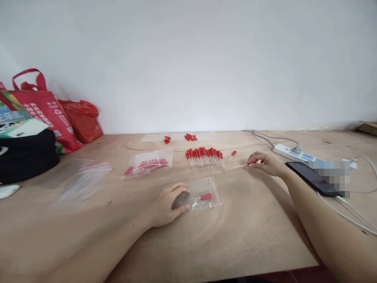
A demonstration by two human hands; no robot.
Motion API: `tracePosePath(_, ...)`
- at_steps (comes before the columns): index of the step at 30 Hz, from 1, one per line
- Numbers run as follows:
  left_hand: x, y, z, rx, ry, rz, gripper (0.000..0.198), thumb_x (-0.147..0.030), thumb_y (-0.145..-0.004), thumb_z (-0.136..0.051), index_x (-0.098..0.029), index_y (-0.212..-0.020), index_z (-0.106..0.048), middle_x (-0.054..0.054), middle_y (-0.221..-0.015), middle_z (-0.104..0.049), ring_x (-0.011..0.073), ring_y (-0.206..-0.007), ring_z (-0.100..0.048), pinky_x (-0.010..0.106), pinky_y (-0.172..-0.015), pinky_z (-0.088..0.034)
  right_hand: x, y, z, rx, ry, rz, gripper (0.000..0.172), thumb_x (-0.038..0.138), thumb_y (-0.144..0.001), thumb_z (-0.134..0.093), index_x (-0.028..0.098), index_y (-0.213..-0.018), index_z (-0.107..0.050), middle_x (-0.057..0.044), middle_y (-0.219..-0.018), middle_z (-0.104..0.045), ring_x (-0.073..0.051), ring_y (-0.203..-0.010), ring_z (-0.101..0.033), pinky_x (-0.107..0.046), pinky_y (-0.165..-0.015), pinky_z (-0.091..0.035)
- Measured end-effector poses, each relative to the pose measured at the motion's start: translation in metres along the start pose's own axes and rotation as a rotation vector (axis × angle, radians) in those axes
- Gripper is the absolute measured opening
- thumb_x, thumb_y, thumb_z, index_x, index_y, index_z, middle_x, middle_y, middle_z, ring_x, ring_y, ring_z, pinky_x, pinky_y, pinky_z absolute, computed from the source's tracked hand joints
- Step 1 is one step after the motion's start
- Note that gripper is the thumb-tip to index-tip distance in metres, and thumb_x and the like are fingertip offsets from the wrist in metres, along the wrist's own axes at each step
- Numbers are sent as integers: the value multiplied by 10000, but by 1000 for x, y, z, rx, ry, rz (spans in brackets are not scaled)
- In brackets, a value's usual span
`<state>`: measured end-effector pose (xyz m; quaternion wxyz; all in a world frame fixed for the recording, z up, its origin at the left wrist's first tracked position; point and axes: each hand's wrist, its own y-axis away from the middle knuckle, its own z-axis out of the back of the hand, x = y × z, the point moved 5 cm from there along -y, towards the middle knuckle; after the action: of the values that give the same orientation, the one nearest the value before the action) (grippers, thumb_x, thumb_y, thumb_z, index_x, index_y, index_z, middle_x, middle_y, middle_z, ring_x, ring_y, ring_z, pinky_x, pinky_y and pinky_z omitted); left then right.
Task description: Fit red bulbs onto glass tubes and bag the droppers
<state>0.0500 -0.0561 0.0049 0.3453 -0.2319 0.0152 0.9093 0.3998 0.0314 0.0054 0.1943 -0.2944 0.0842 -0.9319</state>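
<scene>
My left hand grips the left end of a clear zip bag lying on the table, its thumb and fingers around that end. Inside the bag lies one red-capped dropper. Over to the right, my right hand pinches the red end of another dropper, whose thin clear tip points left. Between the hands and farther back is a row of several red-topped droppers. A single dropper rests apart at the row's right.
Filled bags and flat clear bags lie left. Loose red caps sit near the wall. A power strip, a phone and cables are at right; a red shopping bag and black bag stand far left.
</scene>
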Motion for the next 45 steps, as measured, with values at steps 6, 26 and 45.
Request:
tracePosePath(6, -1, 0, 0, 3, -2, 4, 304, -360, -794, -486, -220, -1064, -471, 51, -1192, -461, 211, -1104, -432, 370, -927, -344, 67, 1, -18, 206, -27, 182, 222, 388, -747, -525, 200, -750, -643, -43, -763, -582, -142, -707, -532, -261, -642, -403)
tracePosePath(26, -3, 1, 2, -21, 29, 21, 460, -365, -788, -495, -225, -1200, -344, 55, -1217, -453, 219, -1106, -422, 388, -929, -343, 131, 7, -83, 258, -430, 123, 166, 312, -726, -577, 160, -789, -602, -10, -694, -567, -90, -573, -472, -215, -528, -371)
tracePosePath(45, -5, -1, 4, -32, 27, 2, 406, -342, -786, -494, -229, -1157, -375, 60, -1180, -474, 220, -1073, -442, 385, -903, -356, 127, 2, -120, 112, -789, -175, 266, 418, -656, -608, 154, -682, -633, -4, -613, -597, -93, -511, -487, -238, -507, -388)
